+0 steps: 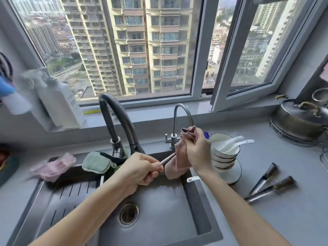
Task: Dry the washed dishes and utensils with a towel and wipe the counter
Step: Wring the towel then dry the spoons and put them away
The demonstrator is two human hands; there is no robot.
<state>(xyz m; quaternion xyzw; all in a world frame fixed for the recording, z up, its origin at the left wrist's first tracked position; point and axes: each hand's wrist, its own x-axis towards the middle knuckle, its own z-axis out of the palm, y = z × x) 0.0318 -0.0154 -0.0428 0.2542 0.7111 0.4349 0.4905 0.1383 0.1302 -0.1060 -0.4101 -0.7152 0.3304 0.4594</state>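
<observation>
Over the sink (195, 210) my left hand (140, 169) grips the end of a thin pale utensil handle (167, 158). Its other end is buried in a pink towel (177, 162) that my right hand (197, 150) squeezes around it. To the right of the sink, white bowls with dark rims (224, 157) sit stacked on a plate (237, 174), two white spoons (236, 142) lying in the top bowl. A white spoon handle (193, 178) pokes out by the sink's rim. Two knives (269, 185) lie on the grey counter (284, 219).
A tall dark faucet (117, 121) and a smaller steel tap (179, 121) stand behind the sink. A green sponge pad (95, 162) and pink gloves (53, 167) lie at the left rim. A soap bottle (60, 103) stands on the sill, a metal pot (300, 119) at far right.
</observation>
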